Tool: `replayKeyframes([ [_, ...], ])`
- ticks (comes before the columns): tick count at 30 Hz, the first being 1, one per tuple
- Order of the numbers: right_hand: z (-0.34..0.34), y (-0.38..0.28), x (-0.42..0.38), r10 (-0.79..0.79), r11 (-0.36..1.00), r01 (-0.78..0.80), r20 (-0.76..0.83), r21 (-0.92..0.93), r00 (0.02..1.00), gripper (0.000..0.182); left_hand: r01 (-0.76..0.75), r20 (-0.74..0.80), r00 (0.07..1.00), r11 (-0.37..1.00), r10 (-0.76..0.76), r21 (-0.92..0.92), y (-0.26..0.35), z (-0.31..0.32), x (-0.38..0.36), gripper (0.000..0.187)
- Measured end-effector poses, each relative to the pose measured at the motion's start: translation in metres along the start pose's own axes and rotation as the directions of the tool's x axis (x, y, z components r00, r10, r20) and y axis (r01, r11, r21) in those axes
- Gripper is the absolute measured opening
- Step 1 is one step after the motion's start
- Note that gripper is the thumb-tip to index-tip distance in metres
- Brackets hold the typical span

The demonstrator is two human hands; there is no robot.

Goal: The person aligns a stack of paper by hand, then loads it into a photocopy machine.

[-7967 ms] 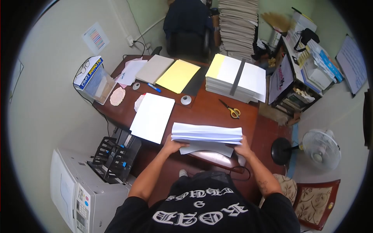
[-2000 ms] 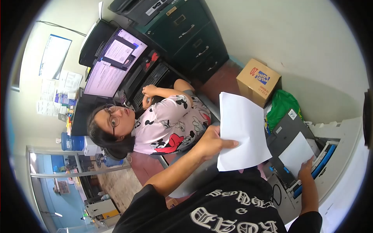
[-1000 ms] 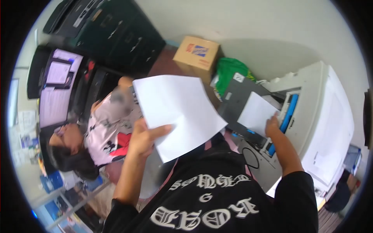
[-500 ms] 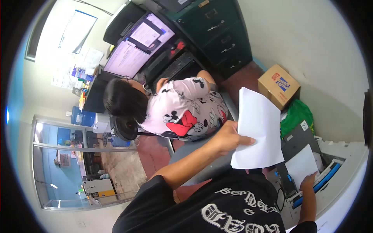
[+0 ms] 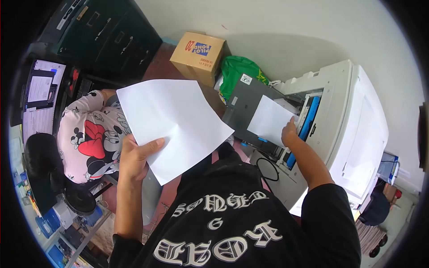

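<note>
"Paper (image 5: 178, 116)! Where is it?"

"In the left hand (image 5: 142, 155). The thumb is on top. It is up in the air, bent a bit."

"And the right hand (image 5: 289, 132)?"

"Its fingers touch the edge of a white sheet (image 5: 271, 118). I can't tell if they pinch it."

"Where is that sheet?"

"On the dark tray (image 5: 243, 107) of the big printer (image 5: 359, 129), near the blue bar (image 5: 309, 120)."

"What's by the tray?"

"A green bag (image 5: 240, 73) is just past it, and a brown box (image 5: 196, 56) is by the bag. A person in a pink top (image 5: 91, 140) is near the screen (image 5: 42, 96)."
</note>
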State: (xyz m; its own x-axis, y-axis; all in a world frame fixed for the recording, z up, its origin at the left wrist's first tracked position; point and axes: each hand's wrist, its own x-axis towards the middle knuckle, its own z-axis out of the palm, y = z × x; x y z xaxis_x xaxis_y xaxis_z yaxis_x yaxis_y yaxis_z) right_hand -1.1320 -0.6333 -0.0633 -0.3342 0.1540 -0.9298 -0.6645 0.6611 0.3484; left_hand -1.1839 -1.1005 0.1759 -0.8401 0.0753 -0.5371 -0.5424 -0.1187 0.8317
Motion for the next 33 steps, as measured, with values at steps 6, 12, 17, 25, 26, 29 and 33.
replayKeyframes([
  [6, 0.004, -0.002, 0.005, -0.002, 0.998, 0.005, 0.061, -0.059, 0.998, 0.041, 0.013, 0.039, 0.999, 1.0, -0.012, -0.023, 0.0, 0.001, -0.001, 0.031],
  [12, -0.004, -0.001, -0.009, -0.011, 0.999, 0.012, 0.03, -0.044, 0.999, 0.041, 0.027, 0.03, 0.999, 0.999, -0.027, -0.019, 0.002, 0.001, -0.004, 0.03],
  [17, 0.003, -0.003, 0.001, -0.018, 0.999, 0.019, 0.035, -0.028, 0.999, 0.05, 0.031, 0.024, 0.999, 0.999, -0.03, -0.027, -0.003, 0.0, -0.004, 0.031],
  [25, -0.004, -0.002, -0.013, -0.003, 1.0, 0.003, 0.038, 0.001, 0.999, 0.041, 0.035, 0.028, 0.999, 0.999, -0.034, -0.028, -0.008, 0.003, -0.01, 0.031],
  [26, -0.004, -0.003, -0.01, -0.001, 1.0, 0.001, 0.045, 0.002, 0.999, 0.041, 0.032, 0.029, 0.999, 0.999, -0.031, -0.029, -0.009, 0.004, -0.011, 0.031],
  [29, 0.002, -0.008, -0.001, 0.037, 0.999, -0.037, 0.044, 0.006, 0.998, 0.041, 0.029, 0.025, 0.999, 0.999, -0.028, -0.029, -0.012, 0.004, -0.013, 0.031],
  [33, 0.003, -0.009, -0.001, 0.041, 0.999, -0.041, 0.03, 0.017, 0.999, 0.043, 0.03, 0.024, 0.999, 0.999, -0.03, -0.023, -0.013, 0.004, -0.014, 0.029],
])
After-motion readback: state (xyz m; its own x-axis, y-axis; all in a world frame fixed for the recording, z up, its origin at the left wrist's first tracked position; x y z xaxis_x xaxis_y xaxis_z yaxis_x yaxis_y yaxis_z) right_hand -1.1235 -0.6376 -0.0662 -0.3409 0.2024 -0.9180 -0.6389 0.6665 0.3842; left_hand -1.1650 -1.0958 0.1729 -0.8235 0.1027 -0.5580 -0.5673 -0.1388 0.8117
